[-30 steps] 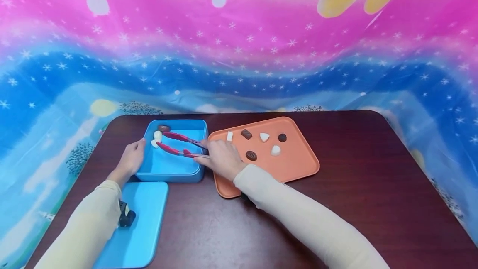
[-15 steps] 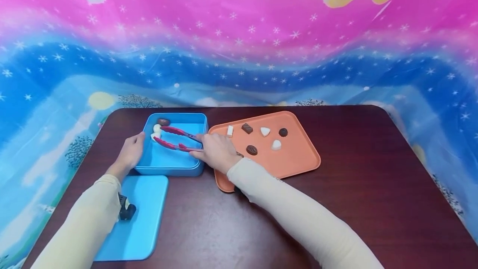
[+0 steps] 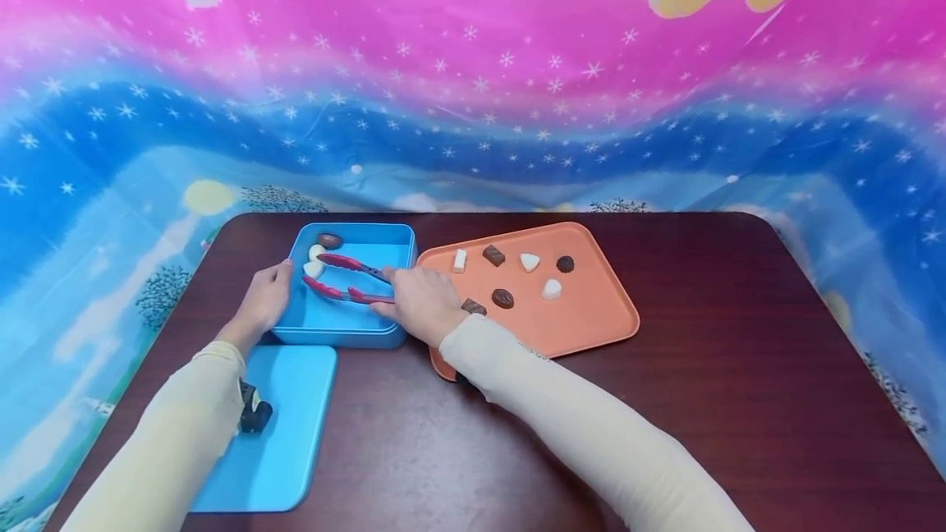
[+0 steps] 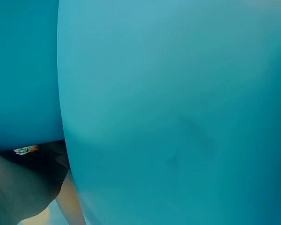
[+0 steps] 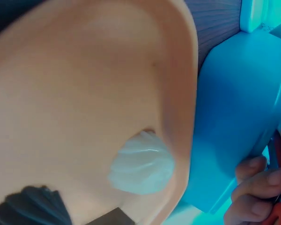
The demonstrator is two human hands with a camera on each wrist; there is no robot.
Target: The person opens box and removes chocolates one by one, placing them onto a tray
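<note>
My right hand (image 3: 427, 302) grips a pair of tongs (image 3: 377, 300) with red tips, reaching over the blue box (image 3: 380, 338). Its fingers (image 5: 257, 185) curl round the handles in the right wrist view. Apart from each other, the tips flank a white chocolate (image 3: 314, 269) in the box's left part. A second white chocolate (image 3: 318, 253) and a brown one (image 3: 329, 241) lie just beyond it. At the box's left wall rests my left hand (image 3: 262, 298), thumb near the rim; its other fingers are mostly hidden.
An orange tray (image 3: 584, 323) stands right beside the box, carrying several brown and white chocolates, among them a brown oval (image 3: 502, 298). The blue lid (image 3: 288, 450) lies in front of the box, under the left forearm. A patterned cloth (image 3: 473, 89) hangs behind the table.
The tong tips have spread a little wider and drawn slightly toward me and left, around the white chocolate. The chocolates and left hand stay in place; the head view has shifted slightly.
</note>
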